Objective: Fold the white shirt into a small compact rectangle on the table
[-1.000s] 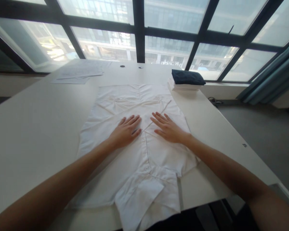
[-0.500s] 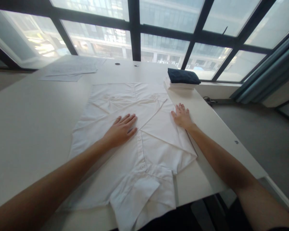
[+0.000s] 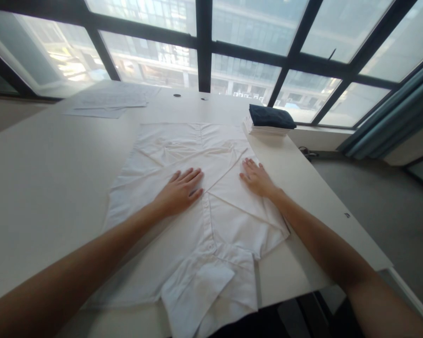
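Observation:
A white shirt lies spread on the white table, its collar end towards me and hanging over the near edge. Its button strip runs up the middle, and the right side is folded inward with wrinkles across the far part. My left hand rests flat on the cloth near the centre, fingers spread. On the folded right side, my right hand lies with its fingers stretched out, palm down. Neither hand grips the fabric.
At the far right of the table is a stack of folded white cloth topped by a dark blue folded cloth. Papers lie at the far left. Behind the table are windows, and a blue-grey curtain hangs at the right.
My right hand has moved left from the shirt's right edge onto the folded part. My left hand stays in place on the cloth. The view has shifted slightly.

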{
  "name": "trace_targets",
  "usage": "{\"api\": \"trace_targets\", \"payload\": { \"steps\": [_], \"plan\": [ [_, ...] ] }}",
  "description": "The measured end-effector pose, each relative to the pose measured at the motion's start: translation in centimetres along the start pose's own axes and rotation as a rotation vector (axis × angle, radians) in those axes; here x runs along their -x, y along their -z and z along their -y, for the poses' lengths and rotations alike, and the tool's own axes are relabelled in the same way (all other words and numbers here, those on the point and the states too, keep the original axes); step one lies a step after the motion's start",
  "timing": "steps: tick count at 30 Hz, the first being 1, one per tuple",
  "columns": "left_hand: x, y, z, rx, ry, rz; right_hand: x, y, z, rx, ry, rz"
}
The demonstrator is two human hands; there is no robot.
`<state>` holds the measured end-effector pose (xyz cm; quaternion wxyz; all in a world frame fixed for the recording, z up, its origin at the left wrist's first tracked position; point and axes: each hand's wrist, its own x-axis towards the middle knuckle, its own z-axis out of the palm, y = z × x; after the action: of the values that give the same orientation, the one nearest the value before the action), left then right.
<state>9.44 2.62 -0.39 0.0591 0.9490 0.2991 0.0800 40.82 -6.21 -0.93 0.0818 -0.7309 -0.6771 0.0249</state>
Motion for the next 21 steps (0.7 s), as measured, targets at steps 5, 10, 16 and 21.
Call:
{"api": "trace_targets", "payload": {
  "steps": [5,10,16,21],
  "plan": [
    [0.0,0.1,0.0,-0.002,-0.002,0.004,-0.1,1.3,-5.5,-0.102,-0.167,-0.247],
    [0.0,0.1,0.0,0.005,0.004,0.006,0.4,2.8,-8.2,-0.382,-0.123,-0.223],
    [0.0,0.1,0.0,-0.005,0.012,0.011,-0.3,2.4,-8.6,-0.359,-0.173,-0.146],
    [0.0,0.0,0.0,-0.009,0.01,0.004,-0.5,2.2,-8.4,-0.204,-0.228,-0.126]
  ]
}}
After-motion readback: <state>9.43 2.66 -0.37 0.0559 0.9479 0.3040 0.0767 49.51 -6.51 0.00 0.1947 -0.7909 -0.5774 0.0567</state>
